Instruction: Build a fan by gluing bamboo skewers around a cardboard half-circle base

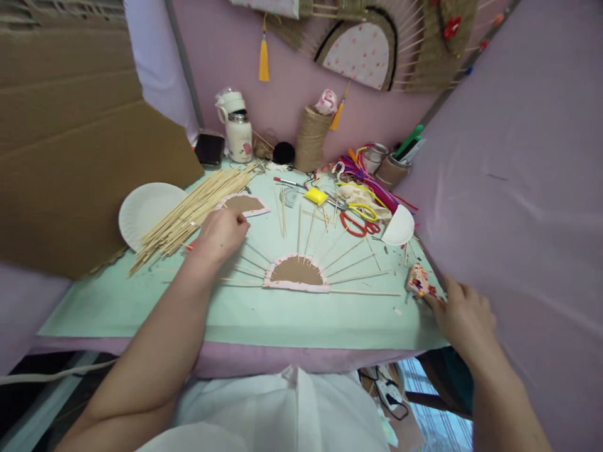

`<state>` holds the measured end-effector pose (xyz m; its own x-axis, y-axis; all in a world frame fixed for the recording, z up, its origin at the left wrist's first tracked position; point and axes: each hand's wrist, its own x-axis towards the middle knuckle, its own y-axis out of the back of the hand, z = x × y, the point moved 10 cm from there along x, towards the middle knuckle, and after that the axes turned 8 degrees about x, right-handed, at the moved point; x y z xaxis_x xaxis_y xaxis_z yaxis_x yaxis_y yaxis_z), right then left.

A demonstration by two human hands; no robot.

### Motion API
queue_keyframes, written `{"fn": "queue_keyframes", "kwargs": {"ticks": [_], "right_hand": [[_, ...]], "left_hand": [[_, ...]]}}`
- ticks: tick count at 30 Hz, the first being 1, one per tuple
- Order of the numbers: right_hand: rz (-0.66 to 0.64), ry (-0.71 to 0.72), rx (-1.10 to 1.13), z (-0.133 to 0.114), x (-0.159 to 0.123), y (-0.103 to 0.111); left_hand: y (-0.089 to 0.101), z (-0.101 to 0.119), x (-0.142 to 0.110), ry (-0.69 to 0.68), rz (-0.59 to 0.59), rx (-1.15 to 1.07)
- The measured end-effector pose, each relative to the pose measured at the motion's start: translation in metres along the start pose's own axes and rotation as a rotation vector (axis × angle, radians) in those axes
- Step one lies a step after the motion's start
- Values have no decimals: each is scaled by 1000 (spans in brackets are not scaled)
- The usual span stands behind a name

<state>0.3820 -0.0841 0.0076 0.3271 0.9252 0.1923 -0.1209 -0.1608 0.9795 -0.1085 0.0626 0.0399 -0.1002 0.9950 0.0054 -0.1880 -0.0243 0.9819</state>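
Note:
My left hand (223, 233) is closed in a pinch just below a cardboard half-circle (242, 203) with a pink-and-white fabric edge. Whatever its fingertips hold is hidden. In front of me lies a second cardboard half-circle (298, 271), flat side toward me, also edged in fabric. Thin wooden sticks (351, 257) fan out from its curved rim. At the table's right edge, my right hand (464, 317) has its fingers around the near end of a floral-patterned tool (421, 280), which looks like a glue gun.
A heap of bamboo sticks (198, 204) partly covers a white paper plate (144, 210). Orange-handled scissors (355, 224), yellow-handled scissors (362, 211) and a folded white disc (399, 226) lie right of centre. A bottle (239, 135) and a twine roll (311, 138) stand behind. Cardboard (94, 163) rises at left.

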Motion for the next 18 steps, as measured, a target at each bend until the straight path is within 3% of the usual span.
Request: {"fn": "queue_keyframes", "kwargs": {"ticks": [6,18], "right_hand": [[73,47,31,-37,-10,42],[237,449,189,-131,-39,56]], "left_hand": [[1,0,-2,7,-22,16],[-4,2,-3,-24,-64,33]]}}
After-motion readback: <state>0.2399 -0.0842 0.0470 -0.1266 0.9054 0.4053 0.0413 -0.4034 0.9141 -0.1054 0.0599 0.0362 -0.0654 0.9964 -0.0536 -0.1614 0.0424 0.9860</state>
